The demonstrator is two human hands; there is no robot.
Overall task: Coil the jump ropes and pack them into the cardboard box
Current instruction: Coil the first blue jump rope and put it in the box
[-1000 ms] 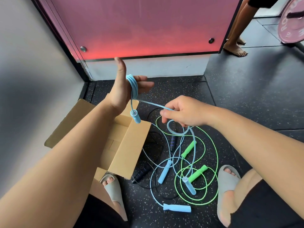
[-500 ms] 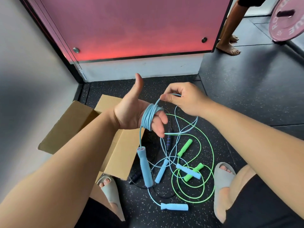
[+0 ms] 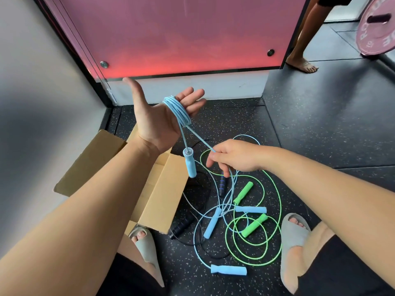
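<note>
- Wall (image 3: 32,124), plain grey, fills nine o'clock and meets a glowing pink panel (image 3: 181,28) at twelve.
- Low down, the cardboard box (image 3: 162,195) sits open on the floor at seven o'clock of the raised hand, flaps out, partly behind the forearm.
- The left hand (image 3: 158,118) is up with palm showing, fingers straight and thumb spread. The blue jump rope (image 3: 177,111) is wound in a coil round those fingers, and one blue handle (image 3: 190,164) dangles by the box's edge.
- The right hand (image 3: 235,158), at four o'clock of the coil, pinches the rope's straight free strand between thumb and forefinger.
- The floor (image 3: 320,124) is black speckled rubber. A loose tangle of green rope (image 3: 256,242), black rope and more pale blue rope lies at six o'clock of that hand, between two grey sandals (image 3: 292,242).
- At one o'clock there is a bystander's bare foot (image 3: 302,64), and at two a pink weight plate (image 3: 378,26).
</note>
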